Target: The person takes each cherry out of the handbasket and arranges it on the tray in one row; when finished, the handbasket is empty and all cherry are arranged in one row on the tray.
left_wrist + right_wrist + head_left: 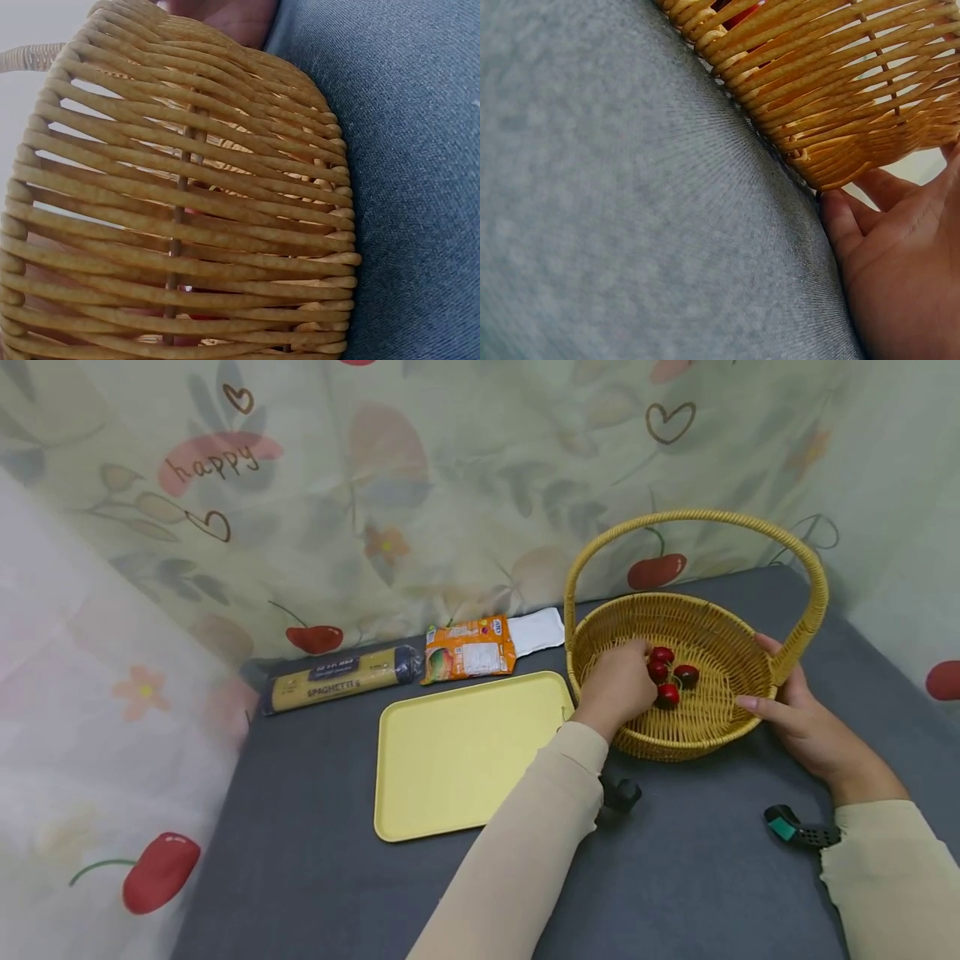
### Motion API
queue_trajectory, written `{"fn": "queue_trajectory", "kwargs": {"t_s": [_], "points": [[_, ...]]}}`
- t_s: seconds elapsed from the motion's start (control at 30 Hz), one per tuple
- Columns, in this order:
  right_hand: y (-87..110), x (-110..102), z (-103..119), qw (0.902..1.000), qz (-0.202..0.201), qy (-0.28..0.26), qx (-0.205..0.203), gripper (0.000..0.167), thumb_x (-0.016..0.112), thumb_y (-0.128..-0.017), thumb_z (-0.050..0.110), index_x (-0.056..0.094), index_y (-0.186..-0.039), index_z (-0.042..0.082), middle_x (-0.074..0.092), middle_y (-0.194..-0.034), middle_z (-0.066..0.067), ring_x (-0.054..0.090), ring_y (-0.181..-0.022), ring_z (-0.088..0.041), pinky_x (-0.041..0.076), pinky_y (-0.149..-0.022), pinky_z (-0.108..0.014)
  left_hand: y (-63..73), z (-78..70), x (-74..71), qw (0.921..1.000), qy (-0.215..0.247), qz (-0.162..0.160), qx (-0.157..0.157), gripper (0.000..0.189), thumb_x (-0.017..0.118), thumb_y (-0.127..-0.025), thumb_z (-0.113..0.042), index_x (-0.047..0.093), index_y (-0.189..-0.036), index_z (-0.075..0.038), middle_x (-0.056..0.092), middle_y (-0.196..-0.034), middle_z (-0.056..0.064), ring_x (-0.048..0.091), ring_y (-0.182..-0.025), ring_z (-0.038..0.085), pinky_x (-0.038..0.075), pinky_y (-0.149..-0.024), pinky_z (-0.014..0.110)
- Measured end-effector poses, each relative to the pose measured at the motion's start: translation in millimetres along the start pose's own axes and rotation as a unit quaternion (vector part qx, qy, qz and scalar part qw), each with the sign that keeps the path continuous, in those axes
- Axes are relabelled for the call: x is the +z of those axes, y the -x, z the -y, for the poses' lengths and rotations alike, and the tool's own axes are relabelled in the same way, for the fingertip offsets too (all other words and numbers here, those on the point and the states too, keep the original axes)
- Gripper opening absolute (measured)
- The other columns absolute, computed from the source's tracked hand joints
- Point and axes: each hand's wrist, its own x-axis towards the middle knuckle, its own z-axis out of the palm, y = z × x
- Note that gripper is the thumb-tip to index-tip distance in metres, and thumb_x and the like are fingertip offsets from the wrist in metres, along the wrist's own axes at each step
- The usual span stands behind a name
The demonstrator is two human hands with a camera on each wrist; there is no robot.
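Note:
A yellow wicker basket [690, 739] with a tall arched handle stands on the grey cloth, holding several dark red cherries [667, 696]. My left hand [618, 685] reaches over the near left rim, bent down right beside the cherries. Its fingertips are hidden behind the back of the hand, so I cannot tell whether they pinch a cherry. At the right side, my right hand [813, 731] holds the basket, thumb over the rim and fingers around the outside. In the right wrist view, the right hand's fingers [844, 221] meet the basket's lower wall.
A pale yellow tray [457, 768] lies left of the basket, partly covered by the left sleeve. Behind it are a spaghetti pack [337, 679], an orange snack packet [468, 652] and a white packet [536, 632]. Patterned cloth [465, 485] hangs behind the table.

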Motion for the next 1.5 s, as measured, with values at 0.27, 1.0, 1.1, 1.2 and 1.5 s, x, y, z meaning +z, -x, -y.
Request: {"fn": "queue_trajectory", "kwargs": {"t_s": [0.27, 1.0, 1.1, 1.2, 1.5], "points": [[0.3, 1, 0, 0.9999, -0.005, 0.007, 0.006, 0.088, 0.051, -0.107, -0.014, 0.006, -0.173, 0.023, 0.013, -0.168, -0.017, 0.031, -0.148, -0.02, 0.031, -0.109, -0.017, 1.0, -2.2, -0.1, 0.9966, -0.068, 0.041, -0.02, 0.016, 0.076, -0.101, -0.02, 0.073, -0.117, -0.021, 0.068, -0.099, -0.004, 0.061, -0.077, 0.014, 0.052, -0.061, 0.031], [-0.2, -1, -1, 1.0, -0.005, 0.007, 0.001, 0.088, 0.051, -0.106, -0.014, 0.005, -0.173, 0.021, 0.014, -0.167, -0.02, 0.032, -0.147, -0.02, 0.031, -0.109, -0.017, 12.1, 17.3, -2.8, 0.9718, 0.136, -0.082, 0.175, 0.033, 0.073, -0.104, -0.016, 0.073, -0.137, -0.018, 0.058, -0.123, -0.006, 0.056, -0.098, 0.001, 0.047, -0.083, 0.012], [0.3, -1, -2, 1.0, -0.004, 0.007, 0.001, 0.088, 0.051, -0.106, -0.015, 0.005, -0.173, 0.021, 0.015, -0.166, -0.019, 0.033, -0.147, -0.019, 0.032, -0.108, -0.017, 14.3, 21.0, -3.8, 0.955, 0.193, -0.099, 0.202, 0.031, 0.074, -0.104, -0.013, 0.073, -0.135, -0.013, 0.061, -0.123, -0.004, 0.057, -0.103, -0.002, 0.049, -0.086, 0.01], [0.5, -1, -2, 1.0, -0.005, 0.008, 0.0, 0.088, 0.05, -0.106, -0.015, 0.005, -0.173, 0.021, 0.015, -0.166, -0.019, 0.033, -0.147, -0.019, 0.031, -0.108, -0.017, 15.7, 23.5, -4.9, 0.9378, 0.243, -0.113, 0.221, 0.03, 0.077, -0.104, -0.012, 0.072, -0.133, -0.009, 0.064, -0.119, -0.005, 0.058, -0.105, -0.004, 0.052, -0.086, 0.012], [-0.9, -1, -2, 0.9999, -0.001, 0.014, 0.002, 0.087, 0.05, -0.106, -0.015, 0.006, -0.173, 0.02, 0.016, -0.165, -0.02, 0.033, -0.146, -0.018, 0.033, -0.107, -0.017, 21.0, 29.4, -12.3, 0.8888, 0.378, -0.135, 0.221, 0.028, 0.071, -0.107, -0.006, 0.066, -0.135, -0.007, 0.065, -0.123, 0.001, 0.065, -0.106, 0.001, 0.056, -0.091, 0.022]]}}
